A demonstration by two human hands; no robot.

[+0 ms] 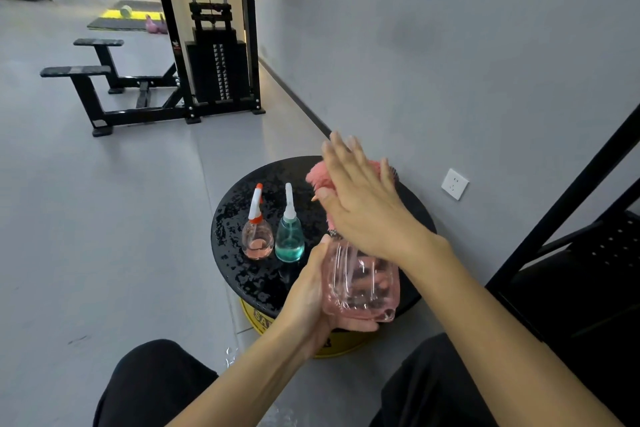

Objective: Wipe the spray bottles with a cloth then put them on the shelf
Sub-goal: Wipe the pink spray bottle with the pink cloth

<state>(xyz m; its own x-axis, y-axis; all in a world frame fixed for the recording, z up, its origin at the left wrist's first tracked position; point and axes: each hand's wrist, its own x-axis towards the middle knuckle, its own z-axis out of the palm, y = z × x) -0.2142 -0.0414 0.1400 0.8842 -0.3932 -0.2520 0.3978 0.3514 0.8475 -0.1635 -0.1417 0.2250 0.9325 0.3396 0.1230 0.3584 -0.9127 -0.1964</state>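
Observation:
My left hand [310, 291] grips a clear pink spray bottle [360, 282] from below and holds it tilted above a round black table [242, 218]. My right hand [360, 198] lies flat over the bottle's top and presses a pink cloth [320, 177] against it; the fingers are stretched out. The bottle's nozzle is hidden under the hand and cloth. Two more bottles stand upright on the wet table top: a pink one with an orange and white nozzle [257, 236] and a teal one with a white nozzle [290, 236].
The table stands on a yellow base [256, 317] next to a grey wall with a white socket [454, 184]. A black shelf frame [571, 218] rises at the right. A black cable weight machine [214, 55] stands behind on the grey floor. My knees are at the bottom.

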